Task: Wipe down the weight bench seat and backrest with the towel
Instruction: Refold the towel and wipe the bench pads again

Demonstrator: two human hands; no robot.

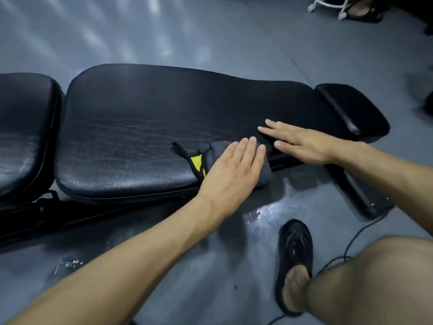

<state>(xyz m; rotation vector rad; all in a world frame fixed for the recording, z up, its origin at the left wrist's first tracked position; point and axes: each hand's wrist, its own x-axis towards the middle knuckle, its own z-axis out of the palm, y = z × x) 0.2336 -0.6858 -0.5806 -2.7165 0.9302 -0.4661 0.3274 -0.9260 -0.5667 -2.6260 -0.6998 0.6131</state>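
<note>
A black padded weight bench lies flat across the view. Its long backrest [145,118] fills the middle, the seat pad [23,127] is at the left, and a small head pad [351,111] is at the right. A dark grey towel [220,146] with a yellow tag and black loop sits on the backrest's near edge. My left hand [232,170] lies flat on the towel with fingers together and covers most of it. My right hand [302,141] rests flat on the backrest just right of the towel, fingers spread and nothing in it.
The floor [210,31] is grey and glossy, with a wet patch [269,212] in front of the bench. My foot in a black sandal [295,256] stands near the bench's base bar [360,195]. A black cable [351,242] runs past it. White wheeled legs [328,5] stand at the far top right.
</note>
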